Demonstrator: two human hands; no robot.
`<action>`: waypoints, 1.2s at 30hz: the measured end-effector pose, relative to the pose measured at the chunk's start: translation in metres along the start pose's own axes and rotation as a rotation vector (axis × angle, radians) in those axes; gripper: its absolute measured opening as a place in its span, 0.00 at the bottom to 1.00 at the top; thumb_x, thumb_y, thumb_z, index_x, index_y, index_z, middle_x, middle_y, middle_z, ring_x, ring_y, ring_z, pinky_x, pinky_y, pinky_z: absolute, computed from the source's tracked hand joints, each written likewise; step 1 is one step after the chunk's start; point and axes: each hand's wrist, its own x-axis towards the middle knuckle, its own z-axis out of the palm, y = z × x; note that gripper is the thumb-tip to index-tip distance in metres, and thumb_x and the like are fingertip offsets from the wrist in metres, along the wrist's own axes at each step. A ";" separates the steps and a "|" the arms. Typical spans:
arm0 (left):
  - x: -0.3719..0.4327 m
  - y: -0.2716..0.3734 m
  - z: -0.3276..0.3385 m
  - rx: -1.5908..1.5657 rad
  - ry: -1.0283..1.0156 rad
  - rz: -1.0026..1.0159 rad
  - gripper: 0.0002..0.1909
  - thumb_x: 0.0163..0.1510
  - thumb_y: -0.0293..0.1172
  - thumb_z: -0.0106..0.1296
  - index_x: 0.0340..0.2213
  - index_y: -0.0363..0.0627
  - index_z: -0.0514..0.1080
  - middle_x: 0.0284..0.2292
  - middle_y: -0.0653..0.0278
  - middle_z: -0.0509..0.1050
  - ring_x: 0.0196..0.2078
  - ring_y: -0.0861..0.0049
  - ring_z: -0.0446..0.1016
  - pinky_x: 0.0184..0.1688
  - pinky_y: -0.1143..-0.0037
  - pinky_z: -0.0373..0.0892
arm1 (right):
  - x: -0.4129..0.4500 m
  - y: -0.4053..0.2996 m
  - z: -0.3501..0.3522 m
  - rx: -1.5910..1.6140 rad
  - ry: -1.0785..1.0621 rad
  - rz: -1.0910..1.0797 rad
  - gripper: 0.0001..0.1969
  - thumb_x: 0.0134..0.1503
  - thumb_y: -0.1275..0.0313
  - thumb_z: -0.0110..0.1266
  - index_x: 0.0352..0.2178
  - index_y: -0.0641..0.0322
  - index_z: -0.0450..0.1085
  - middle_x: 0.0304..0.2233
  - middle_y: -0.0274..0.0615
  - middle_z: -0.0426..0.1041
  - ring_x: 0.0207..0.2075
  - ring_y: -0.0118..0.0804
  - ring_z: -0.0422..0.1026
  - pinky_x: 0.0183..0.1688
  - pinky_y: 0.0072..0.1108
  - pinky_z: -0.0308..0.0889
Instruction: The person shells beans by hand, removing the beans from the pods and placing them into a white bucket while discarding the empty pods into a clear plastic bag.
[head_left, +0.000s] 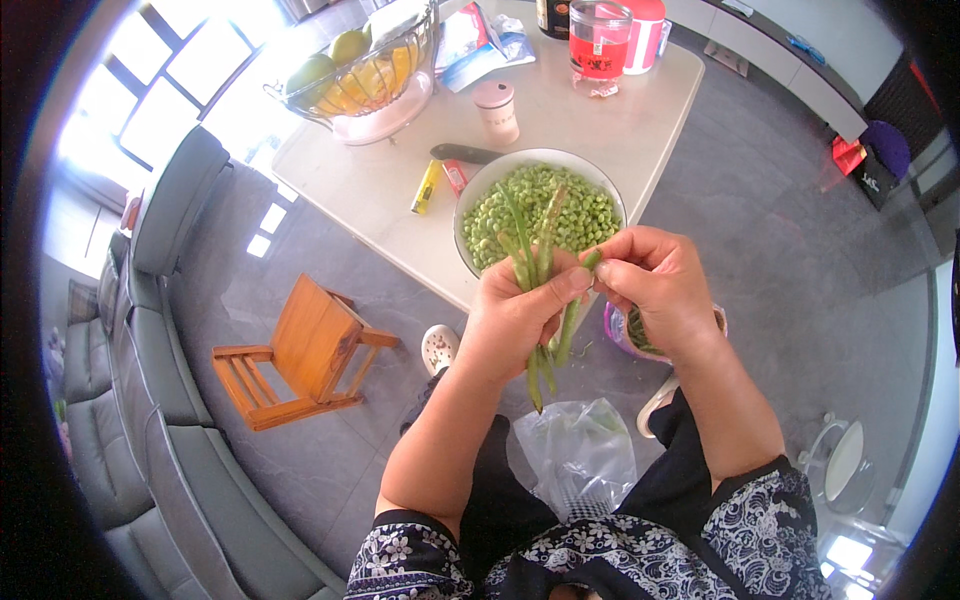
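Observation:
My left hand (517, 304) grips a small bunch of long green bean pods (546, 240), whose ends stick out above and below the fist. One pod (571, 319) angles across under the left thumb, and my right hand (649, 274) pinches its upper end between thumb and forefinger. Both hands are close together at the near rim of a white bowl (616, 187). Shelled green beans (592, 214) fill that bowl, which stands on the table corner. Below the right wrist, a purple-edged container (616, 330) holds green pods or husks, partly hidden by the arm.
On the pale table (390, 232) are a dark-handled tool (463, 154), a yellow lighter (426, 187), a pink lidded cup (496, 112), a wire fruit basket (360, 82) and a red-labelled jar (598, 52). A clear plastic bag (581, 457) lies between my legs. A wooden chair (311, 345) stands left.

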 end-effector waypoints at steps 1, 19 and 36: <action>0.000 -0.001 0.000 0.000 0.000 -0.001 0.05 0.48 0.30 0.52 0.26 0.42 0.70 0.20 0.69 0.70 0.12 0.90 0.59 0.12 0.88 0.53 | 0.000 0.000 0.001 0.020 0.008 0.012 0.03 0.44 0.81 0.48 0.23 0.69 0.69 0.18 0.35 0.68 0.17 0.20 0.61 0.19 0.12 0.56; 0.003 0.003 -0.004 -0.015 0.061 -0.028 0.07 0.49 0.31 0.52 0.27 0.40 0.69 0.20 0.72 0.68 0.16 0.90 0.61 0.16 0.87 0.55 | 0.010 0.003 0.008 0.133 0.026 0.044 0.02 0.43 0.77 0.50 0.22 0.65 0.67 0.18 0.33 0.68 0.17 0.19 0.62 0.19 0.13 0.58; 0.020 -0.004 -0.006 0.094 0.238 0.106 0.08 0.54 0.32 0.46 0.27 0.41 0.69 0.18 0.72 0.67 0.16 0.91 0.59 0.17 0.87 0.55 | 0.024 0.007 0.013 0.040 -0.039 0.110 0.03 0.45 0.76 0.51 0.22 0.65 0.68 0.16 0.32 0.67 0.17 0.20 0.63 0.18 0.14 0.59</action>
